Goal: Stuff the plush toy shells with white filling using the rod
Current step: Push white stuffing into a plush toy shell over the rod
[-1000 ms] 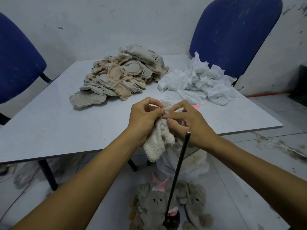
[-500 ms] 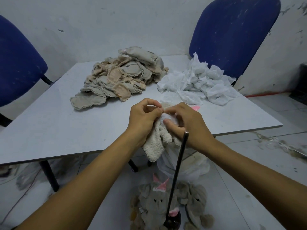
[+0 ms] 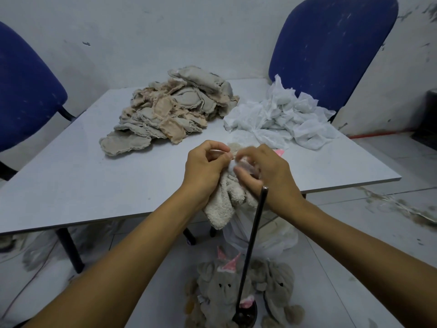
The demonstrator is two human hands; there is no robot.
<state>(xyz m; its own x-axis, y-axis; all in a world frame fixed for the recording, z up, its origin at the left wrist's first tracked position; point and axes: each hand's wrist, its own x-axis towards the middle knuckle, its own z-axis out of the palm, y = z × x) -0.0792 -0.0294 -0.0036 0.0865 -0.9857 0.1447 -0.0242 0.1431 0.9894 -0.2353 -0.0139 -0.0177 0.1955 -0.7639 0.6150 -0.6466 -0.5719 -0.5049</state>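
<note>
A beige plush toy shell [image 3: 224,204] hangs over the table's front edge. My left hand [image 3: 205,171] grips its upper part, thumb and fingers pinched at the opening. My right hand [image 3: 267,174] pinches a wad of white filling [image 3: 233,165] at that opening with curled fingers. A dark metal rod [image 3: 253,242] stands upright on a round base [image 3: 246,316] on the floor, its tip just below my right hand, untouched. A heap of flat beige shells [image 3: 172,114] lies at the table's back centre. A pile of white filling [image 3: 281,117] sits at the back right.
The grey table [image 3: 82,176] stands between two blue chairs [image 3: 331,43], one at the back right and one at the left. Stuffed grey plush toys [image 3: 222,287] lie on the floor around the rod's base. A white bag [image 3: 274,237] sits under the table edge.
My right fingers have curled further in, pressing the white filling into the shell's opening. My left hand keeps its grip on the shell. The rod has not moved.
</note>
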